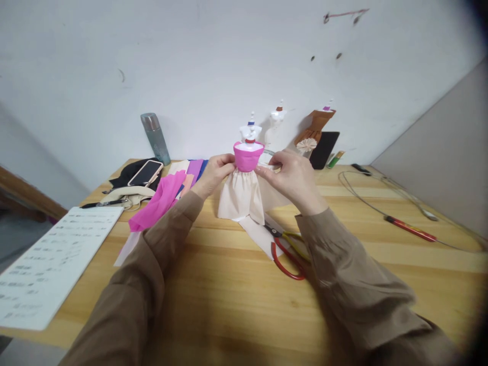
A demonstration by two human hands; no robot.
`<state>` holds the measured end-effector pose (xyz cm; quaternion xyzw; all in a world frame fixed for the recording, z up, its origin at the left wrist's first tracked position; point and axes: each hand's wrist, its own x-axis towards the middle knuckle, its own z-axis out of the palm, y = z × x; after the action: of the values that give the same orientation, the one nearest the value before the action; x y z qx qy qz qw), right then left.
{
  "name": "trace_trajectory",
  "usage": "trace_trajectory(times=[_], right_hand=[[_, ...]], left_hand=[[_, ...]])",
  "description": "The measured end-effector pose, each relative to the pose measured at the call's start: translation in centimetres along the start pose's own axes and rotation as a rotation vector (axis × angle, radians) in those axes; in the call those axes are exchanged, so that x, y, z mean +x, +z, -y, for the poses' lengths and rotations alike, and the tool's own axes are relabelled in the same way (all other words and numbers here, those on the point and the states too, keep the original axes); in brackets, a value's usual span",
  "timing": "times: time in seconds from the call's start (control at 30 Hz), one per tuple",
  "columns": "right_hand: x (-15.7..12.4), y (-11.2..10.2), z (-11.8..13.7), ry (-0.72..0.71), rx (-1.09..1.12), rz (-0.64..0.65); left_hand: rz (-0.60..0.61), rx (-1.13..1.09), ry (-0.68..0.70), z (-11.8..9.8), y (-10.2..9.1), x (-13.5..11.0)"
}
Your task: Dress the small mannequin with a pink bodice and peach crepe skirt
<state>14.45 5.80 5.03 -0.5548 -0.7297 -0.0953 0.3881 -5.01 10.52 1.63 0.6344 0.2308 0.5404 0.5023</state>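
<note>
A small dress form (250,133) stands upright on the table in front of me. It wears a bright pink bodice (247,158) and a gathered cream skirt (241,195). At the left side of its waist, my left hand (214,176) has its fingers closed against the dress; what exactly they pinch is partly hidden. On the other side, my right hand (293,178) pinches a thin pale strip (267,166) close to the waist. Red-and-yellow-handled scissors (286,249) lie below the skirt, over a strip of pale cloth (259,236).
Two more dress forms stand behind, one bare white (275,127), one in a brown dress (321,122). At left are folded fabrics (158,201), a phone (145,173), a bottle (155,137) and a written sheet (57,264). A red-handled tool (409,229) with cable lies right.
</note>
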Motion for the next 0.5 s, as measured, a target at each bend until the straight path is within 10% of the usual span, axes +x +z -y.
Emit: trace_trajectory(times=[0.5], right_hand=[[0.0,-0.1,0.0,0.001,-0.008,0.002]], left_hand=[[0.019,0.067,0.096,-1.5,0.4,-0.5]])
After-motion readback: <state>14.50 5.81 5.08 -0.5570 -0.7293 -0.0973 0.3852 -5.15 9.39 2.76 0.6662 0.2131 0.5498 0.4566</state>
